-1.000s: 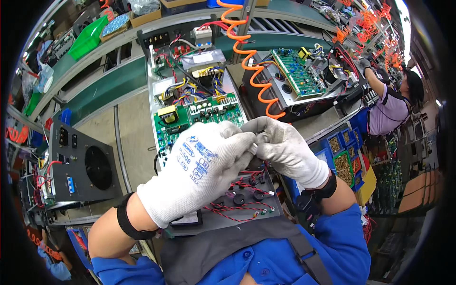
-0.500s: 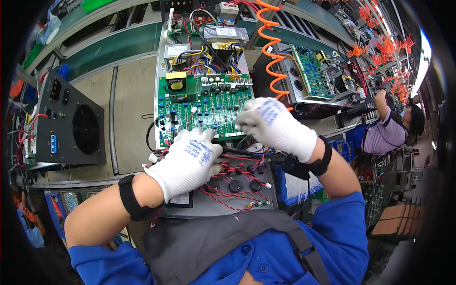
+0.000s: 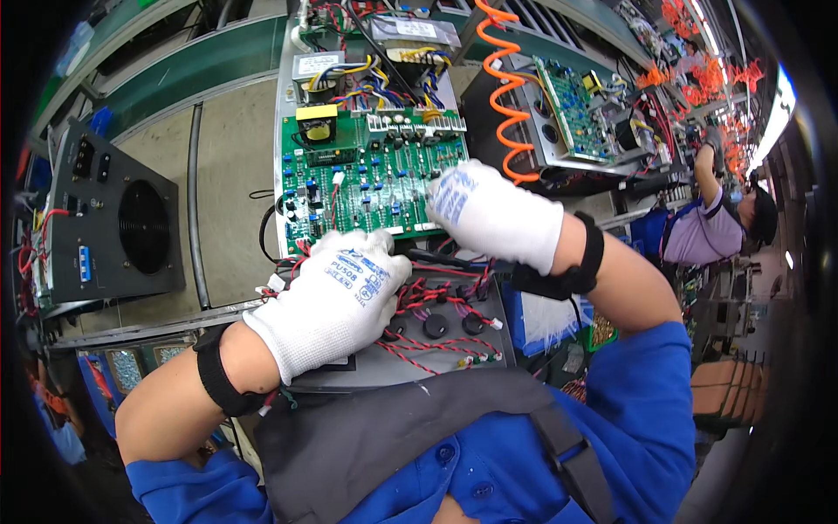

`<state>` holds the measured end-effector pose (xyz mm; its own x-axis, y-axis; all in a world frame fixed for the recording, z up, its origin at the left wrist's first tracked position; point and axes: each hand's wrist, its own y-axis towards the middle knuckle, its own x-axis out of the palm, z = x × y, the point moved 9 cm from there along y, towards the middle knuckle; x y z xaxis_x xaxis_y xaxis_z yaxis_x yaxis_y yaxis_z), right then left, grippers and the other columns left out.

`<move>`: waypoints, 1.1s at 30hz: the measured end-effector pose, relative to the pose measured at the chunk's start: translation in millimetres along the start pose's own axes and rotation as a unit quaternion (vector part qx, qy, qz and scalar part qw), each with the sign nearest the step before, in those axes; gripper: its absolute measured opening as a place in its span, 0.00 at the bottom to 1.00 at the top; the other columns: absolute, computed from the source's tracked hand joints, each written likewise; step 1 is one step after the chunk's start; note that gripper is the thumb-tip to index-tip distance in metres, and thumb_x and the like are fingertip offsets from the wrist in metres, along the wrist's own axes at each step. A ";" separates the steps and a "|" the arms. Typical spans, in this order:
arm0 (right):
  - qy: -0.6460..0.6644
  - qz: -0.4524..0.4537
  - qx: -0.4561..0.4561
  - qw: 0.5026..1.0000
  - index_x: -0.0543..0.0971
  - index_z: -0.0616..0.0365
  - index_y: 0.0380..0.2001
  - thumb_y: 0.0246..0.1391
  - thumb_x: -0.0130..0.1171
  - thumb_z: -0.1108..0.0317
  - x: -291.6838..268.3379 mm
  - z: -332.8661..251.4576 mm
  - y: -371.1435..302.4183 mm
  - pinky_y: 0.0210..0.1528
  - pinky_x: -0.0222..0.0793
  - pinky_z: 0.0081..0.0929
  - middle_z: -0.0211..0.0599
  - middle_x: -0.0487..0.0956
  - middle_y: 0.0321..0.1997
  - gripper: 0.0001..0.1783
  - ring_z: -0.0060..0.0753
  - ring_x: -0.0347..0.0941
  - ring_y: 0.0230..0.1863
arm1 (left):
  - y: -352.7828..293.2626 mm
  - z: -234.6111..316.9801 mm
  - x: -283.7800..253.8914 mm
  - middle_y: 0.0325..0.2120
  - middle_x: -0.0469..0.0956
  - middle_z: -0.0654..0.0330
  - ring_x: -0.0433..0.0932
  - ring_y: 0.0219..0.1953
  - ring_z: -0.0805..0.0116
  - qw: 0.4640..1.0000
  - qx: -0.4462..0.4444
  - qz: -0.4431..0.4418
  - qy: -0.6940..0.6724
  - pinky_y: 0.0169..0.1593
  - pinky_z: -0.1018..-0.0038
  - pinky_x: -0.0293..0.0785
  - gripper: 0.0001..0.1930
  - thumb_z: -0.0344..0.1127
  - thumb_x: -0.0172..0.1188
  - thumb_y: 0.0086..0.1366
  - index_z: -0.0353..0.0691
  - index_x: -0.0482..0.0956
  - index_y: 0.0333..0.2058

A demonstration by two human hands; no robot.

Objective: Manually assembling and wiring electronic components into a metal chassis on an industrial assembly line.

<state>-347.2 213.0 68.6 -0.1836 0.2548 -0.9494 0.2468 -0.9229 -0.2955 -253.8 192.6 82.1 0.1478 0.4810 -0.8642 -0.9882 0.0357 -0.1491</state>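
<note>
A green circuit board (image 3: 375, 188) full of small parts lies in front of me, fixed on a metal chassis. My left hand (image 3: 336, 301), in a white glove, rests at the board's near edge with its fingers bent and pressed together. Whatever is between those fingertips is hidden. At the board's right edge my right hand (image 3: 493, 214), gloved too, is closed like a fist, its fingertips tucked out of sight. Red and black twisted wires (image 3: 436, 301) with small connectors run just below my hands over a grey panel (image 3: 419, 371). A thin red wire with a white plug (image 3: 338, 178) stands on the board.
Behind the board sit transformers (image 3: 319, 70) with coloured wires. A black fan housing (image 3: 113, 218) stands at the left. An orange coiled hose (image 3: 502, 96) hangs beside another open unit (image 3: 572, 113) on the right. Farther right, a person (image 3: 716, 227) works.
The view has shifted slightly, so the board sits a little higher and further left. My right hand has turned, its fingers more tucked in. My left hand stays at the board's near edge.
</note>
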 end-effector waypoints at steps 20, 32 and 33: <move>0.429 0.138 0.091 0.888 0.79 0.62 0.34 0.51 0.62 0.60 -15.2 -18.8 -35.3 0.34 0.73 0.36 0.44 0.78 0.27 0.15 0.43 0.78 0.31 | 6.5 21.5 -59.3 0.29 0.77 0.51 0.78 0.35 0.51 0.981 0.053 0.183 -0.046 0.41 0.60 0.73 0.05 0.31 0.57 0.57 0.36 0.77 0.29; 0.891 0.275 0.053 0.357 0.73 0.62 0.40 0.69 0.46 0.55 13.3 24.5 -81.0 0.40 0.71 0.27 0.29 0.73 0.33 0.19 0.25 0.69 0.30 | 14.8 22.6 -59.2 0.54 0.71 0.42 0.77 0.48 0.45 0.965 -0.006 0.263 -0.019 0.48 0.60 0.75 0.35 0.37 0.71 0.50 0.34 0.67 0.56; 0.902 0.293 -0.039 0.316 0.73 0.61 0.41 0.69 0.46 0.54 -6.1 26.4 -84.9 0.38 0.71 0.25 0.27 0.71 0.32 0.19 0.23 0.66 0.27 | 10.6 33.9 -56.3 0.51 0.72 0.43 0.77 0.46 0.44 0.964 0.042 0.263 -0.003 0.47 0.59 0.75 0.34 0.36 0.70 0.50 0.34 0.68 0.55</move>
<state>-392.2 282.1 102.3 0.7384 -0.1378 0.6601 -0.2286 -0.9721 0.0527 -274.0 195.6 145.5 -0.3738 0.4570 -0.8071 -0.9265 -0.1434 0.3479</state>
